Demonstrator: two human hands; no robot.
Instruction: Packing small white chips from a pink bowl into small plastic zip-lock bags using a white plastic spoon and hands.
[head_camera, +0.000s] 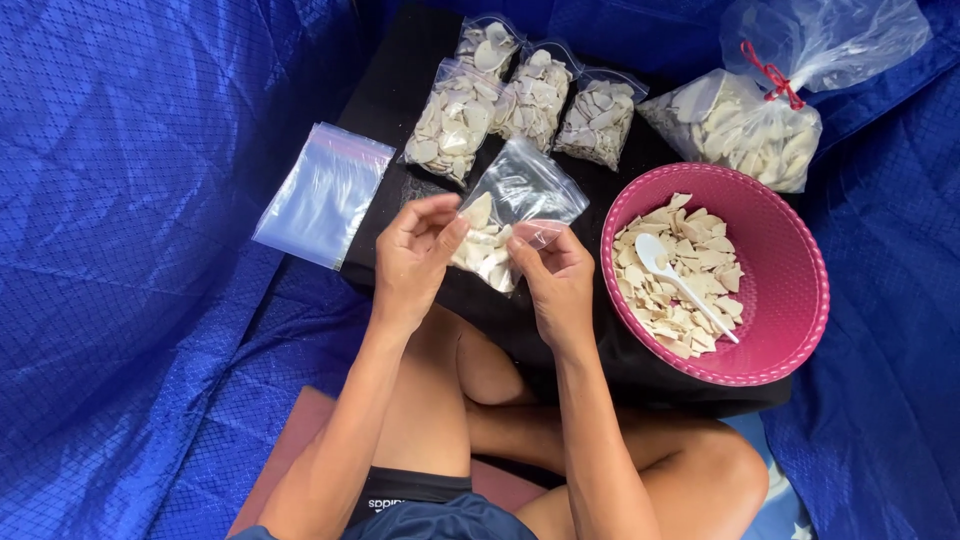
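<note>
Frame centre: my left hand (415, 250) and right hand (553, 272) pinch shut on a half-filled clear zip bag (510, 215); pink basket (780, 265) at right.

We see bright, even daylight tinted blue by the tarp (150, 200) — shadows stay soft. Glare streaks the clear bags (322, 193) left of the left hand (415, 255); focus is sharp throughout.
</note>
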